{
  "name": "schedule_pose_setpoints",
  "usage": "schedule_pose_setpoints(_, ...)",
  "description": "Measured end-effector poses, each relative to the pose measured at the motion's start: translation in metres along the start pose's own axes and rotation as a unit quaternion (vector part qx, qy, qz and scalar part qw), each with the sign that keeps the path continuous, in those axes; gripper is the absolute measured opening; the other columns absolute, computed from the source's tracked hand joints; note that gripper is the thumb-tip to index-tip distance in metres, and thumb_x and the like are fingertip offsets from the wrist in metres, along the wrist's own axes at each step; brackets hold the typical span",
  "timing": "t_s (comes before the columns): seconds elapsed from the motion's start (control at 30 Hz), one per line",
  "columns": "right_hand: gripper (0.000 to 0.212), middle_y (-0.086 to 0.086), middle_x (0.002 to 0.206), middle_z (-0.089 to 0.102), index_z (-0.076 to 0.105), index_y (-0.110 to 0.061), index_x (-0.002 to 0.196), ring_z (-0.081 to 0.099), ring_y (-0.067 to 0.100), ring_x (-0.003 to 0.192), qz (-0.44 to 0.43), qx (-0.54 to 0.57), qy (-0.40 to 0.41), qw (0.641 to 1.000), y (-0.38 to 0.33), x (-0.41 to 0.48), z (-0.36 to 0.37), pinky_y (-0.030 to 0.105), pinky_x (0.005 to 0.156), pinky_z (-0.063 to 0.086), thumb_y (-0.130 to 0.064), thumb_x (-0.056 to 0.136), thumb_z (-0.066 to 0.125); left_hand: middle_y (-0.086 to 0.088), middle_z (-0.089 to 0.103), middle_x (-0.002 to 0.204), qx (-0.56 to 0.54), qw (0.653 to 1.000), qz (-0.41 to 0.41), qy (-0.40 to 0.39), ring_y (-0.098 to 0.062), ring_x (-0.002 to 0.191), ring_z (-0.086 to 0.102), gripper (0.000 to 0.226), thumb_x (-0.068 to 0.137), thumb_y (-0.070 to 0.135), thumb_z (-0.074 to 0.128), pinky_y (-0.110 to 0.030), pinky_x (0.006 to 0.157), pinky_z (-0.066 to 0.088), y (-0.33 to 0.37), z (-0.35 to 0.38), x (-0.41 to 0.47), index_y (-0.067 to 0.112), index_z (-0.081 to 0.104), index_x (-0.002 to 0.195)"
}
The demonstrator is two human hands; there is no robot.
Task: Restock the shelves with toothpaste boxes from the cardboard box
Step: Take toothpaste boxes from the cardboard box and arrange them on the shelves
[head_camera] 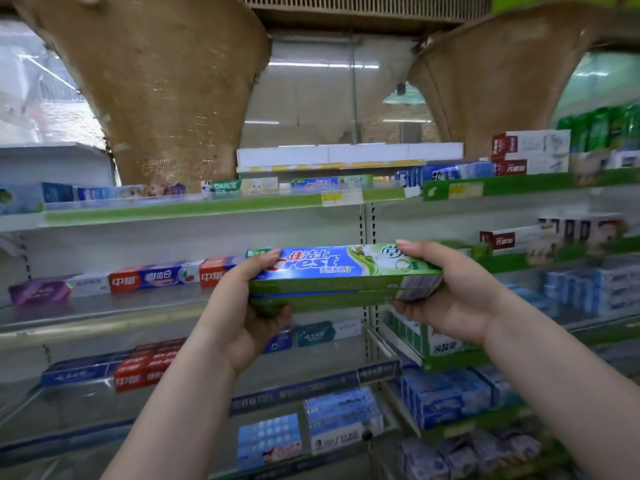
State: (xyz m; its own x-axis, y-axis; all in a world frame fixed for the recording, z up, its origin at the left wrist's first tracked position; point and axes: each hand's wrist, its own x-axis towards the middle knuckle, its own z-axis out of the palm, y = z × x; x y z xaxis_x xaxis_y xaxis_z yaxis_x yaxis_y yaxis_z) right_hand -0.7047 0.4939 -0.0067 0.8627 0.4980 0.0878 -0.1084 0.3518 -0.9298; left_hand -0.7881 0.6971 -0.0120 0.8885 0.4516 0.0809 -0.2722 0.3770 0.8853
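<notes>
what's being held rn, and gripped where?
A stack of green Crest toothpaste boxes: left hand on its left end, right hand on its right end.

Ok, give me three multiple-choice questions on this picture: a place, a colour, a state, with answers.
1. Where is the Crest stack? A) in the air before the shelves B) lying on the top shelf C) on the floor
2. What colour is its long side facing the camera? A) red B) green C) black
3. How is it held? A) one grip only B) both grips, one at each end C) not held
Answers: 1 A, it hangs clear of every shelf; 2 B, that side is mostly green; 3 B, the left grip and right grip, bare hands, each hold an end.
</notes>
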Motion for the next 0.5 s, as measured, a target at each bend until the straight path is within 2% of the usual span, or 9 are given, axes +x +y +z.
schedule_pose_setpoints(0.17,0.024,0.012,0.078,0.067,0.067,-0.008,0.083,0.058,0.022,0.067,-0.030,0.032,-0.019,0.999,-0.019,0.002,0.005,0.031,0.064,0.041,-0.023,0.064,0.070,-0.004,0.069,0.068,-0.007,0.999,0.022,-0.026,-0.019,0.074,0.058,0.029,0.081,0.025,0.066,-0.030,0.065,0.042,0.022,0.013,0.006,0.021,0.075,0.054)
schedule_pose_setpoints(0.37,0.031,0.014,0.093,0.066,0.066,-0.008,0.090,0.058,0.024,0.079,-0.042,0.023,-0.027,0.998,-0.039,0.001,0.007,0.032,0.071,0.042,-0.024,0.064,0.071,-0.007,0.070,0.077,-0.024,0.998,0.042,-0.044,-0.021,0.079,0.060,0.008,0.079,0.025,0.067,-0.030,0.065,0.044,0.034,0.023,0.008,0.020,0.072,0.076)
schedule_pose_setpoints(0.5,0.039,0.012,0.099,0.066,0.065,-0.011,0.098,0.059,0.023,0.080,-0.052,0.013,-0.030,0.998,-0.044,0.000,0.008,0.032,0.071,0.043,-0.026,0.063,0.071,-0.006,0.070,0.081,-0.008,0.997,0.060,-0.057,-0.022,0.081,0.062,0.007,0.078,0.026,0.067,-0.031,0.067,0.046,0.039,0.025,0.011,0.022,0.070,0.082)
